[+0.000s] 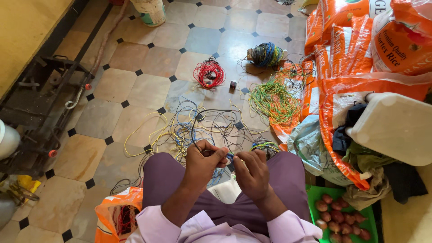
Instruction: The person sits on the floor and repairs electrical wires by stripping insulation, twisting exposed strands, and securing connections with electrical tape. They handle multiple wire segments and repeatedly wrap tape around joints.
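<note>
A home storeroom or living space used for work: a tiled floor (148, 85) strewn with wire coils (209, 73), orange grain sacks (355, 54) stacked at the right, a green tray of onions (339, 216), and a plastic canister (396, 128).

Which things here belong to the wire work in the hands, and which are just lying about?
In the job:
left hand and right hand, pinching a blue wire
loose tangle of wires
red coil
green-yellow coil

Lying about:
orange sacks
white jerrycan
green tray of onions
bucket
</note>
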